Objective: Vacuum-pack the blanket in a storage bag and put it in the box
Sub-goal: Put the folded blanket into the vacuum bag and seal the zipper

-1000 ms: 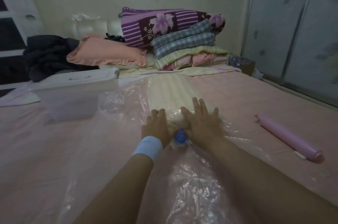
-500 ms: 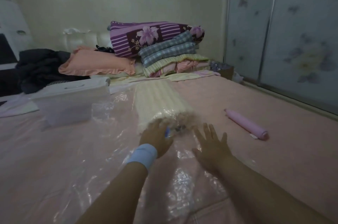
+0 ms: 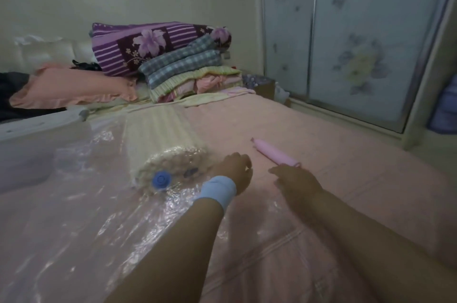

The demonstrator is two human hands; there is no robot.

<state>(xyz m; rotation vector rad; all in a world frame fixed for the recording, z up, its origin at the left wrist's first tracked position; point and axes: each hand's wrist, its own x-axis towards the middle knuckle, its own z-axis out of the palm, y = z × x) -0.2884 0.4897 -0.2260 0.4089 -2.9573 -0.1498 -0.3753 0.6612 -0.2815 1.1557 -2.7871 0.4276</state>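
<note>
Head view: both hands have left the blanket (image 3: 163,144), rolled inside the storage bag (image 3: 81,206) at centre left. The right hand (image 3: 294,179), fingers loosely spread and empty, now reaches the pink pump (image 3: 274,152); the left hand (image 3: 235,169) hovers curled, empty. Suction likely comes next.

The translucent white plastic storage box (image 3: 29,149) at the left of the frame is cut off by the left edge. The near end of the pink cylindrical hand pump (image 3: 274,153), right of centre, is hidden behind the right hand (image 3: 296,179), so contact cannot be told. The left hand (image 3: 235,169), centre, shows only its back; its fingers are indistinct. A dark heap of clothing (image 3: 12,95) runs off the left edge.
</note>
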